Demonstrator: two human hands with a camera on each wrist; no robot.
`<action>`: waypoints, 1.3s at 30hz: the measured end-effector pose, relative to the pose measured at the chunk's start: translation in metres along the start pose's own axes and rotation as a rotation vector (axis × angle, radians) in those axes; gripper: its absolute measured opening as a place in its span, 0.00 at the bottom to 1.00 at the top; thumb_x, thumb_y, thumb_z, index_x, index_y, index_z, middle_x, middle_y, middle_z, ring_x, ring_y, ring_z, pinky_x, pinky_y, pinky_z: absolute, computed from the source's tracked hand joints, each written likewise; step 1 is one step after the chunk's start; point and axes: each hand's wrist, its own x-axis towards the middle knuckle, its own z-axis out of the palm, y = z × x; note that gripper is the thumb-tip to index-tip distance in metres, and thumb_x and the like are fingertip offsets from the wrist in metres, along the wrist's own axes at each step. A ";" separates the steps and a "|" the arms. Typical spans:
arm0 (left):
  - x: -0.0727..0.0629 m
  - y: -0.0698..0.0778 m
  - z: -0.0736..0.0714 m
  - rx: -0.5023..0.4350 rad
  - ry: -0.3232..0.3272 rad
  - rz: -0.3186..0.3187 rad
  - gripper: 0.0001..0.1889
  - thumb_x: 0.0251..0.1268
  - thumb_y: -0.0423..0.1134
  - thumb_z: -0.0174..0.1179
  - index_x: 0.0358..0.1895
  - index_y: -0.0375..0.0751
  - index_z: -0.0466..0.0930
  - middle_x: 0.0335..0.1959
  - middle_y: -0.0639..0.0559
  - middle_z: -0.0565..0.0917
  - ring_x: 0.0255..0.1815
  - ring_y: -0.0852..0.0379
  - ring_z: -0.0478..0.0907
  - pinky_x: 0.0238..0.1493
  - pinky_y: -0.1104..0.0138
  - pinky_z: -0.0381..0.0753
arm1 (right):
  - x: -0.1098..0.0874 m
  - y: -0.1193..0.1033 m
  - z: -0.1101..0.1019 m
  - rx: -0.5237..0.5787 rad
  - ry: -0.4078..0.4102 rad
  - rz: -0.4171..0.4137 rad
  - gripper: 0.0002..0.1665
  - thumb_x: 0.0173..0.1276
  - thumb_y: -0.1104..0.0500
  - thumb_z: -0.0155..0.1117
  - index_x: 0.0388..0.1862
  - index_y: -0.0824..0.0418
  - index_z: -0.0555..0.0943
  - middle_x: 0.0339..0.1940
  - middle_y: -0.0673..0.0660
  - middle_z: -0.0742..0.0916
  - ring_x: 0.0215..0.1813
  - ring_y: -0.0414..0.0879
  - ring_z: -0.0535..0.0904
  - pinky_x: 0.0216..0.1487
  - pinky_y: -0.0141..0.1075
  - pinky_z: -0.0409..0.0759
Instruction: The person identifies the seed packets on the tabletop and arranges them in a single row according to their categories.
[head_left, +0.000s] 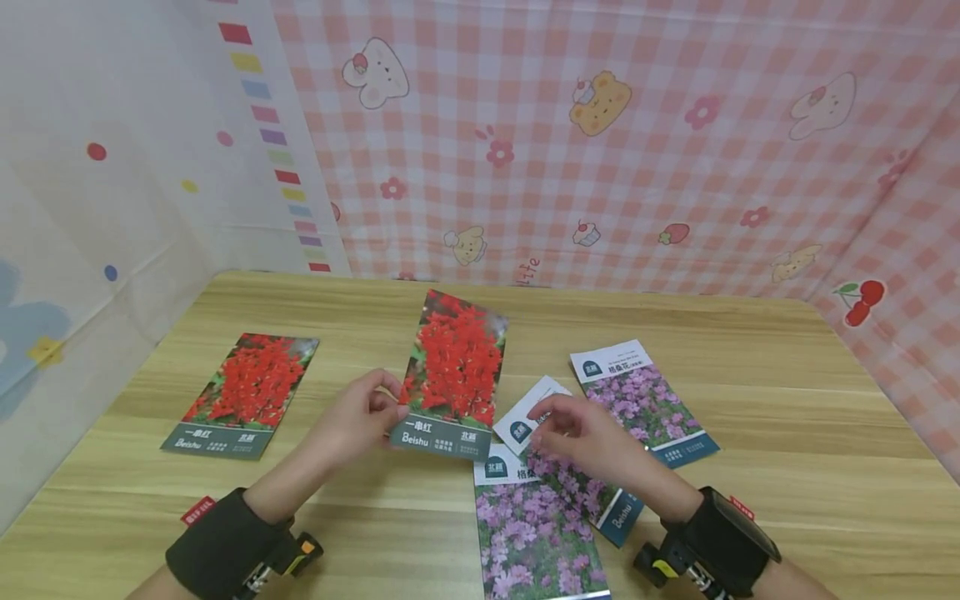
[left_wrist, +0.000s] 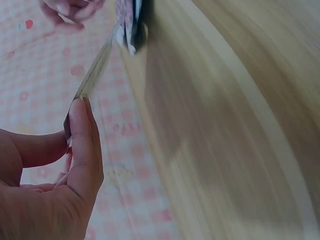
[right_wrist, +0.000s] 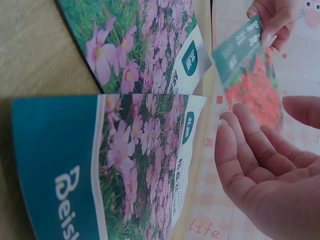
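Between thumb and fingers my left hand [head_left: 352, 421] pinches a seed packet with red flowers [head_left: 456, 362] by its lower left edge. That packet is raised and tilted above the table, seen nearly edge-on in the left wrist view. My right hand [head_left: 588, 435] is over the purple-flower packets, its fingers loosely bent and apart from the thumb [right_wrist: 302, 111], with nothing between them. Below it lies a purple-flower packet [right_wrist: 145, 160], partly hidden by the hand in the head view. This one overlaps a front purple-flower packet [head_left: 532, 537]; another purple-flower packet [head_left: 652, 400] lies behind to the right.
A second red-flower packet [head_left: 243, 392] lies flat on the left of the wooden table [head_left: 360, 517]. Pink checked cloth [head_left: 480, 125] hangs at the back, and white cloth [head_left: 90, 217] borders the left side. Each wrist wears a black camera band [head_left: 232, 542].
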 end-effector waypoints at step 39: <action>-0.003 -0.056 -0.074 0.644 0.042 -0.194 0.12 0.62 0.34 0.55 0.40 0.25 0.71 0.28 0.40 0.79 0.24 0.52 0.74 0.22 0.63 0.71 | -0.004 -0.017 0.027 -0.470 -0.227 -0.267 0.20 0.67 0.58 0.57 0.56 0.65 0.74 0.53 0.56 0.79 0.56 0.48 0.72 0.56 0.41 0.71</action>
